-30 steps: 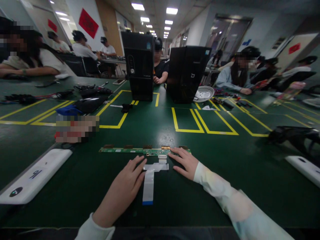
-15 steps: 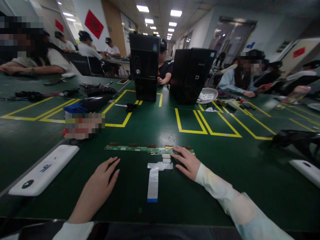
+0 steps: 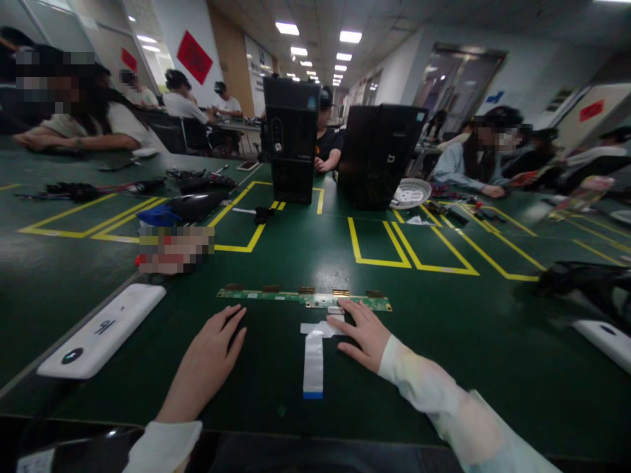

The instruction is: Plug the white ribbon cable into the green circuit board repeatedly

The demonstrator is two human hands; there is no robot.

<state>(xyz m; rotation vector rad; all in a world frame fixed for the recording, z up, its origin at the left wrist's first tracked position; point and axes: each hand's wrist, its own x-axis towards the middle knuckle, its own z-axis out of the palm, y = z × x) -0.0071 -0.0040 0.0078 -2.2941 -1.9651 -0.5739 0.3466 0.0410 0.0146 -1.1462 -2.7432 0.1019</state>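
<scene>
— Since the head view is all we have, where is everything, with the flat ribbon cable (image 3: 313, 368) at the dial's centre and twelve pointing away from the wearer?

— The left hand (image 3: 210, 355) is at nine, fingers loosely extended and grasping nothing. The right hand (image 3: 365, 332) is at two, spread rather than clenched, its fingertips around the white connector (image 3: 336, 311). I can't tell whether they press down or merely hover.

— And the circuit board?

— The long, narrow green circuit board (image 3: 315, 301) lies crosswise at twelve, just beyond the cable. The cable's blue-tipped end (image 3: 313, 395) points to six.

— What could go wrong?

— I'd watch the connector first. Fingers partly cover it, so a loose or crooked join would be hard to notice, and a sideways push towards three could crease the cable.

— Could the board shift?

— I think so. The left hand is apart from it, so nothing visibly braces its end at eleven; a one-sided push by the right hand could swing the strip round. The gold tab (image 3: 341, 293) on the far edge looks thin, and a dragging fingertip could bend it. A sleeve (image 3: 424, 387) sweeping towards six could also snag that blue end.
</scene>
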